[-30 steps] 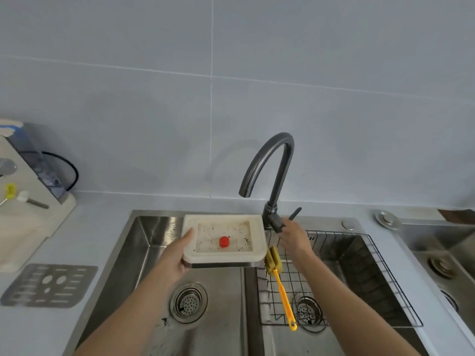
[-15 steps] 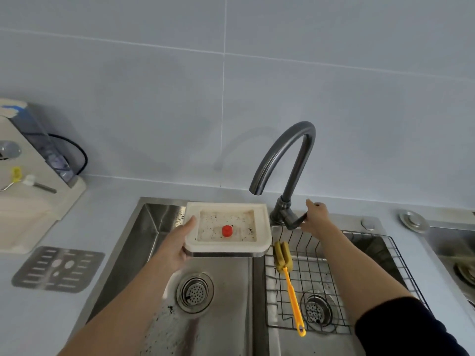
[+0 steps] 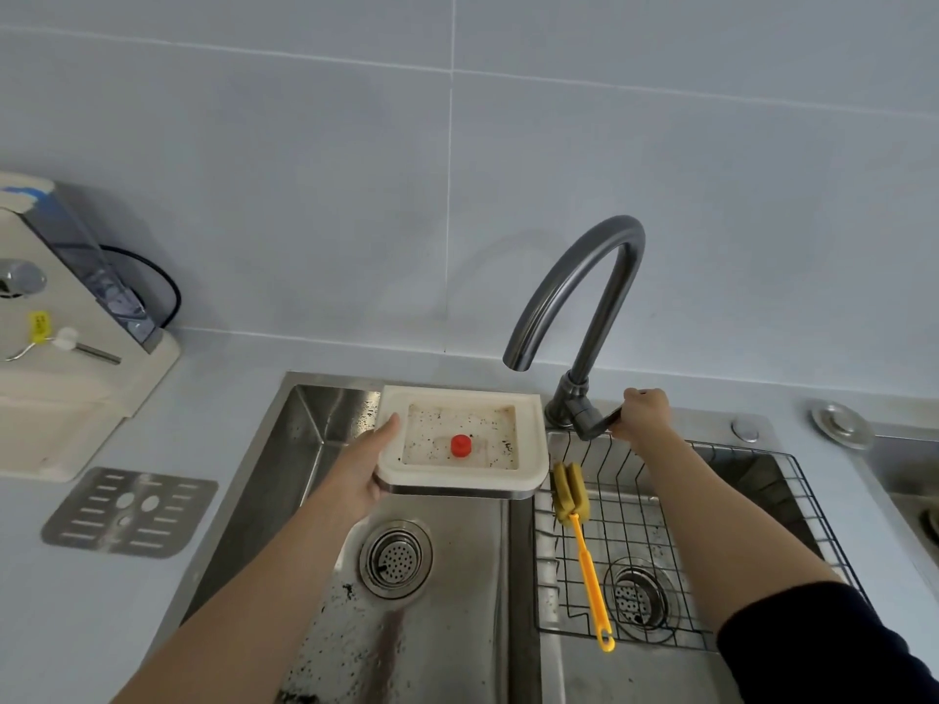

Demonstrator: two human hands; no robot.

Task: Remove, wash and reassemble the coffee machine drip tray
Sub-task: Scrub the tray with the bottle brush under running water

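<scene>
The left hand (image 3: 363, 472) holds the tray (image 3: 531, 434) by its left edge, thumb on the rim, above the left sink (image 3: 315, 439) and just below the tap (image 3: 584, 276) spout. The tray is level, with dark specks and a red float (image 3: 461, 445) inside. The right hand (image 3: 644, 411) grips the lever (image 3: 602, 423) of the tap. A brush (image 3: 584, 546) lies in the rack (image 3: 711, 500) on the right. The grate (image 3: 129, 510) lies on the counter near the machine (image 3: 66, 388).

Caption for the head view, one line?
Left hand holds the speckled drip tray over the sink, below the faucet, while the right hand grips its lever.
</scene>
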